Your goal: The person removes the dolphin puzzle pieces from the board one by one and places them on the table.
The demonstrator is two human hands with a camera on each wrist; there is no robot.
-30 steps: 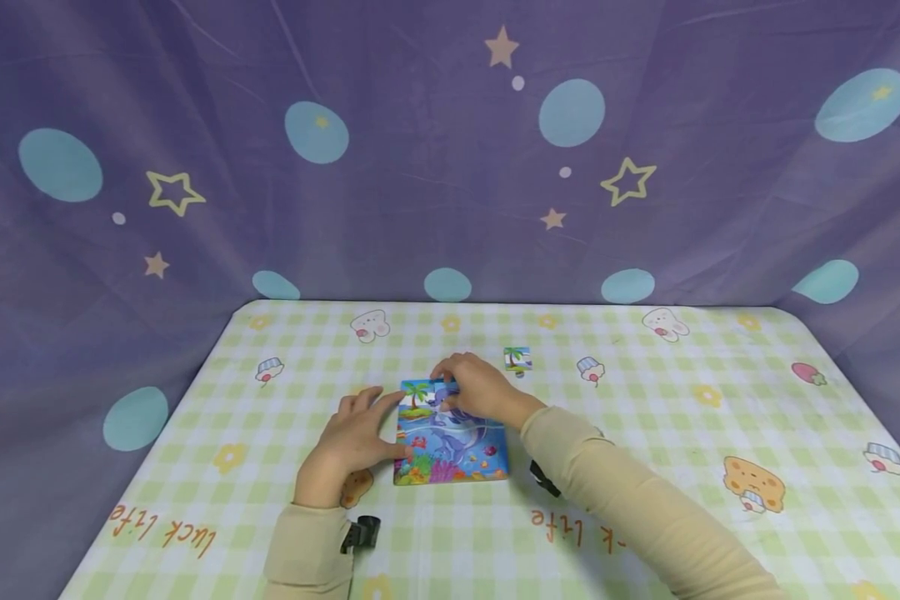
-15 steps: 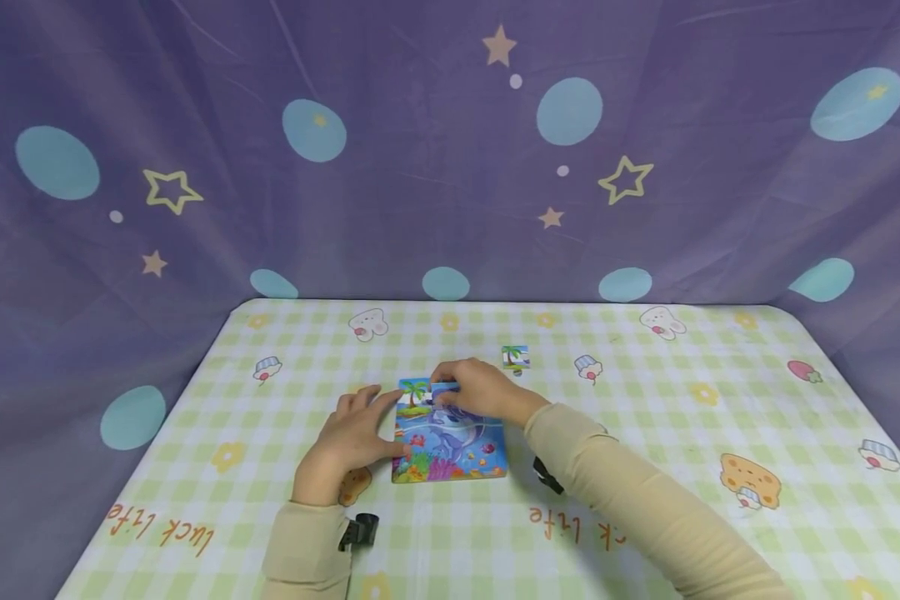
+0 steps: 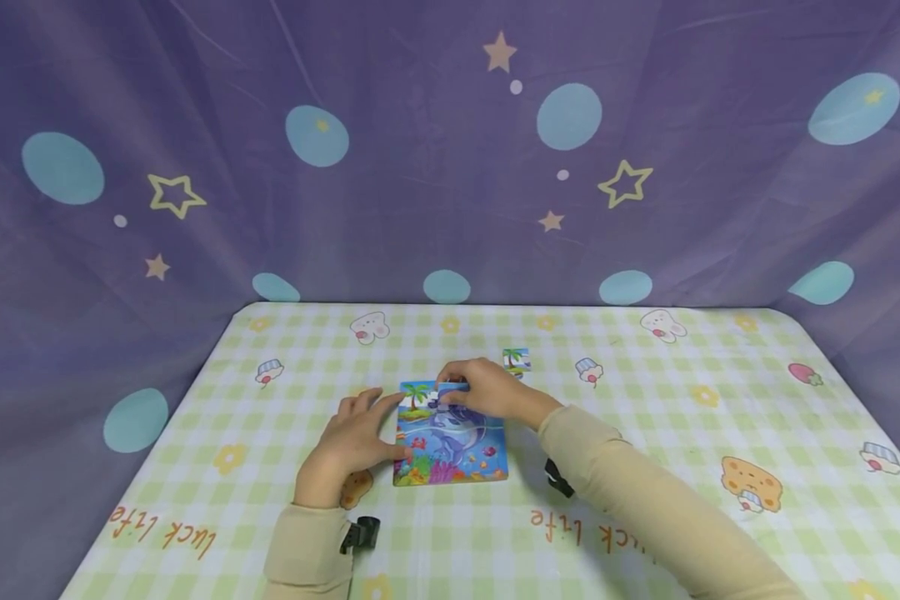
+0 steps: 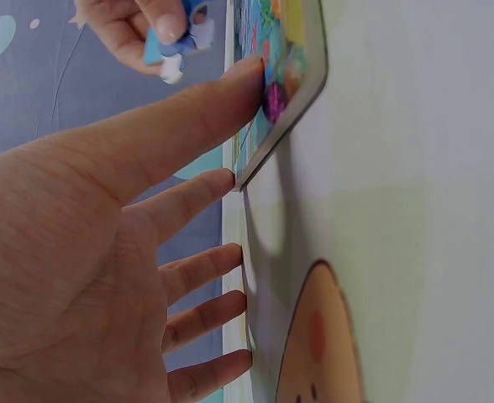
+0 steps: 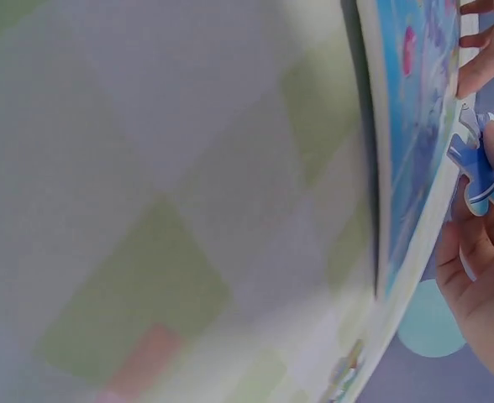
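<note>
A square jigsaw puzzle [image 3: 446, 458] with a dolphin, coral and palm-tree picture lies on the table in front of me. My left hand [image 3: 354, 437] is at its left side with fingers spread, the thumb [image 4: 209, 113] on the board's edge. Over the puzzle's upper part, my right hand [image 3: 495, 390] pinches a blue puzzle piece [image 5: 475, 168] between thumb and fingers. In the left wrist view that puzzle piece [image 4: 180, 49] is held up off the board, showing white knobs. My right hand hides the puzzle's upper right part in the head view.
Another puzzle piece [image 3: 516, 358] with a palm tree lies on the table just behind my right hand. A green-and-white checked cloth [image 3: 645, 400] covers the table. A purple curtain [image 3: 435, 208] hangs along the far edge. Each wrist wears a black strap.
My right hand has shifted slightly right with the puzzle piece in its fingers, now partly overlapping the loose palm-tree piece. My left hand stays at the puzzle's left side.
</note>
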